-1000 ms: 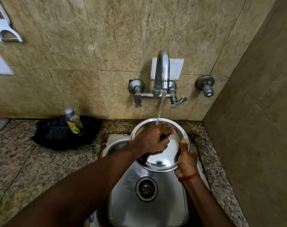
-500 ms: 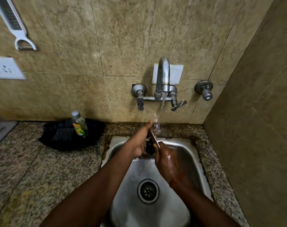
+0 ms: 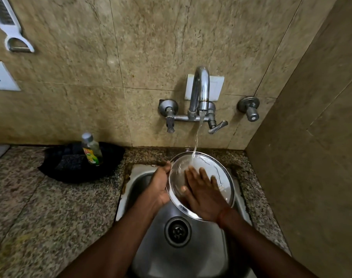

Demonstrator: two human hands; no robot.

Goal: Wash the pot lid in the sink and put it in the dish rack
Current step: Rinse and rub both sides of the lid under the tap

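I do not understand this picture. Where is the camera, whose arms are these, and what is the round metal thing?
There is no machine here. The camera sits on a person's head and looks down, so the two arms are that person's own. The left hand grips the rim of a steel pot lid held over the sink. The right hand lies flat on the lid, rubbing it under water running from the wall tap. On the granite counter, to the left, a dish soap bottle stands in a black tray.
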